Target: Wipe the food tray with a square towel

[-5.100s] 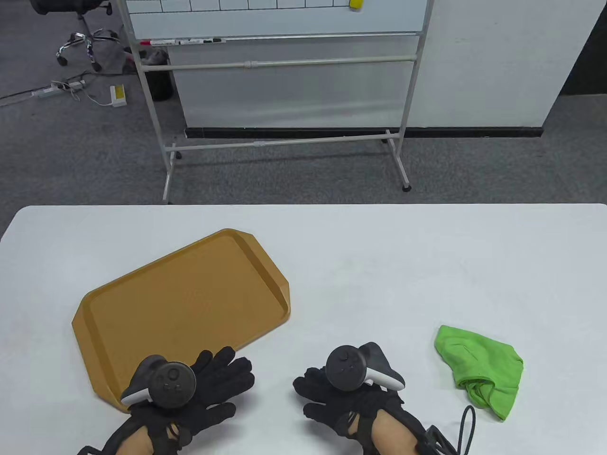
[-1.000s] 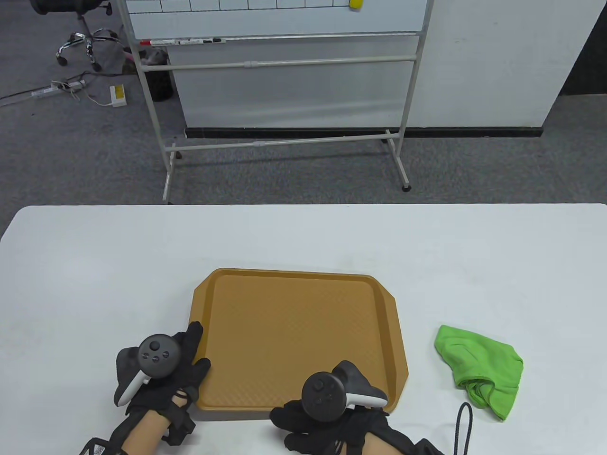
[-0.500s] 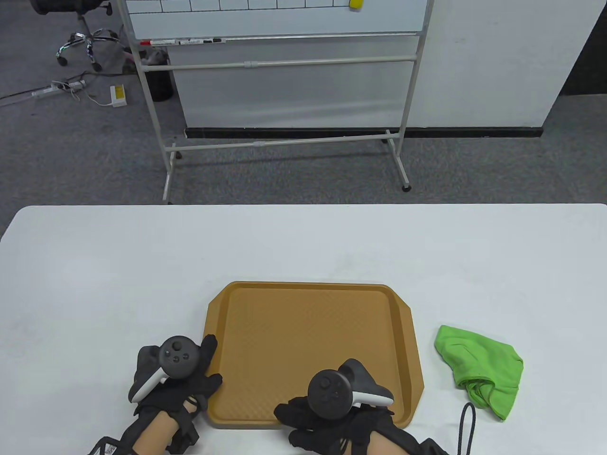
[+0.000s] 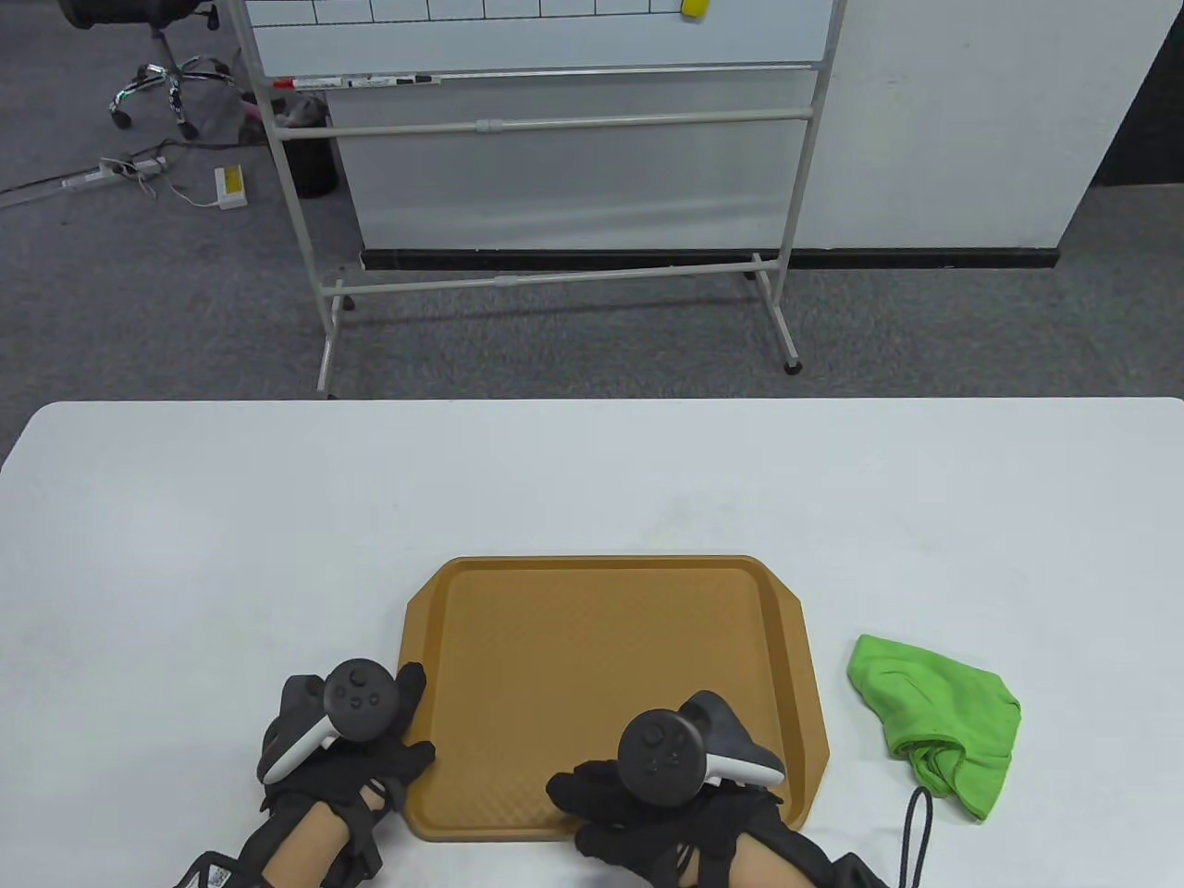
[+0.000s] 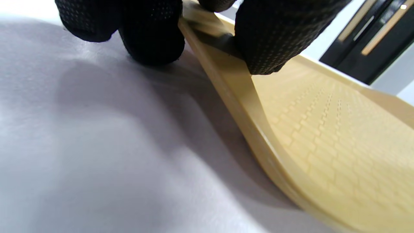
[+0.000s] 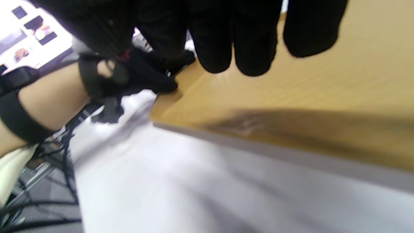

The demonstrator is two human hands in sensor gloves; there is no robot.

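Observation:
The tan food tray (image 4: 601,562) lies flat near the table's front edge, in the middle. My left hand (image 4: 412,717) pinches its left rim. In the left wrist view the thumb (image 5: 275,38) lies on the rim of the tray (image 5: 323,139) and the other fingers (image 5: 148,35) are outside it, on the table. My right hand (image 4: 592,805) is over the tray's near edge. In the right wrist view its fingers (image 6: 245,48) hang just above the tray (image 6: 307,90), holding nothing. A crumpled green towel (image 4: 934,708) lies on the table to the right of the tray, untouched.
A black cord (image 4: 911,832) loops by the table's front edge, just below the towel. A whiteboard stand (image 4: 555,277) is on the carpet beyond the table's far edge. My left hand (image 6: 145,81) also shows in the right wrist view.
The tray has been turned and slid from the left front to the middle front. In the last half second it barely moved, and my right hand shifted slightly right along the near edge.

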